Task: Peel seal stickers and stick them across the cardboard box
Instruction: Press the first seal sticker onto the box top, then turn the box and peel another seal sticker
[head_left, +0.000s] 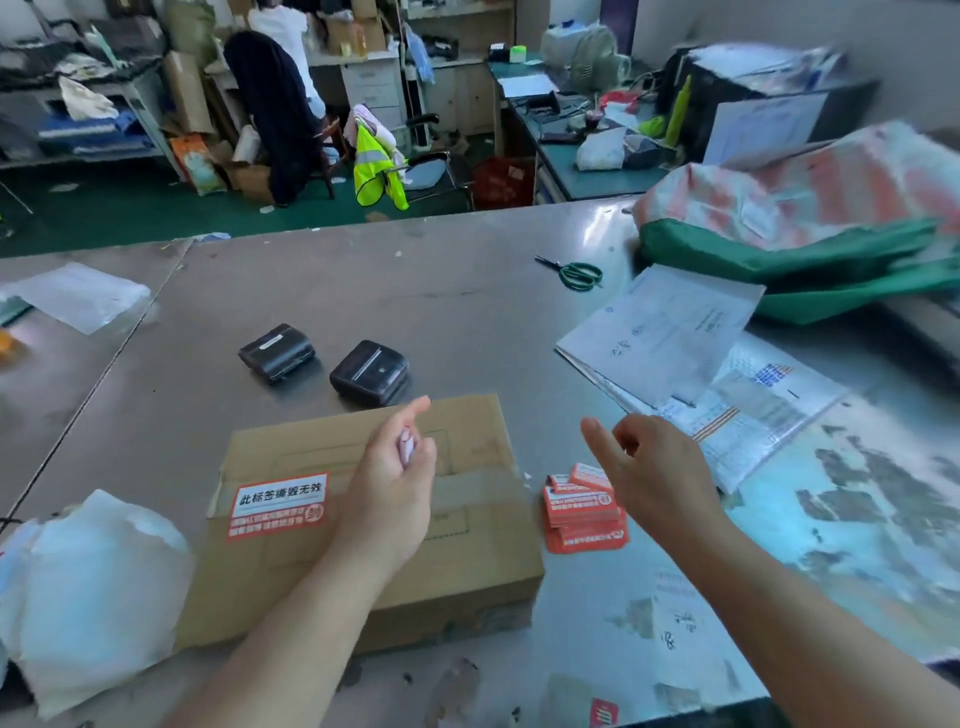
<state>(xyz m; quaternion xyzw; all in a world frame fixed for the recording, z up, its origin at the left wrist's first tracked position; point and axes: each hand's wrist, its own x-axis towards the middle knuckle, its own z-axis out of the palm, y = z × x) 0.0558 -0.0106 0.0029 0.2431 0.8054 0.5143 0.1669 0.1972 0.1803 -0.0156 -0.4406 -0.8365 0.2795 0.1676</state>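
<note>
A flat cardboard box (467, 566) lies on the grey table in front of me. One red and white seal sticker (278, 506) is stuck across its taped seam at the left. My left hand (395, 483) hovers over the box's middle, fingers curled on a small crumpled pink-white piece of sticker paper (407, 447). My right hand (649, 467) hangs just right of the box, above a stack of red seal stickers (584, 514), with its fingers loosely bent and holding nothing.
Two black handheld printers (277, 352) (370, 372) sit beyond the box. Papers (660, 332) and green-handled scissors (579, 273) lie to the right, with a green and pink bag (810, 218) behind. A white plastic bag (93, 582) sits at the near left.
</note>
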